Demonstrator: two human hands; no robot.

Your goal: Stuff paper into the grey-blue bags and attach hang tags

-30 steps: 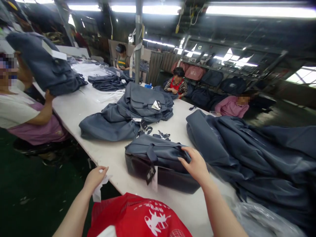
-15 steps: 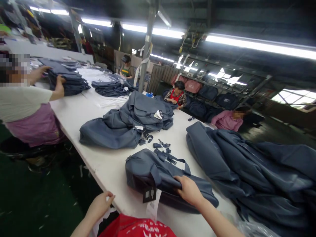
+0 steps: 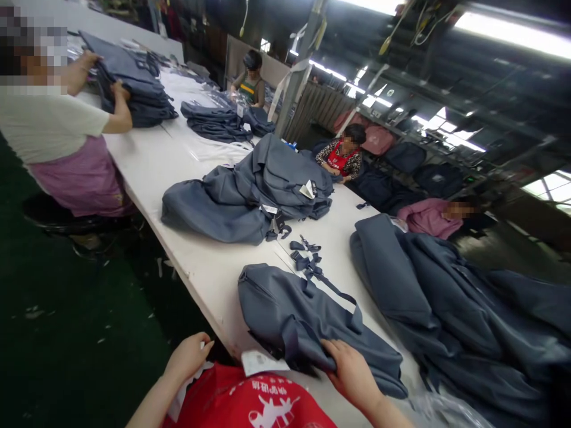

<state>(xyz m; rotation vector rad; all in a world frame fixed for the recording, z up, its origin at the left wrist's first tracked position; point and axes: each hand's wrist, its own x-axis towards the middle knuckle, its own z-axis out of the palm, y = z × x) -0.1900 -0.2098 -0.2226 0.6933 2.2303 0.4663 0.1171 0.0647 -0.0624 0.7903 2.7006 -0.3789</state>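
Observation:
A blue-grey duffel bag [image 3: 272, 303] with strap handles lies on the white table [image 3: 200, 267] in front of me. My right hand [image 3: 352, 371] grips the near edge of its top, thumb on the side toward me. A white paper tag [image 3: 263, 362] sticks out from under the bag, against my red apron [image 3: 267, 392]. To the left of the bag, by the table's edge, my left hand [image 3: 190, 356] has its fingertips pinched together. A small pale bit shows between them, too small to name.
Small strap pieces [image 3: 307, 255] lie beyond the bag. Behind them sits a heap of blue-grey bags [image 3: 285, 184]; another bag pile [image 3: 414, 291] covers the right side. A co-worker [image 3: 66, 131] at the left handles stacked pieces [image 3: 129, 83]. Clear plastic [image 3: 446, 410] lies bottom right.
The near side of the bag has tipped toward me under my right hand, hiding the black tag. The white tag now lies sideways. My view has dipped and shifted left.

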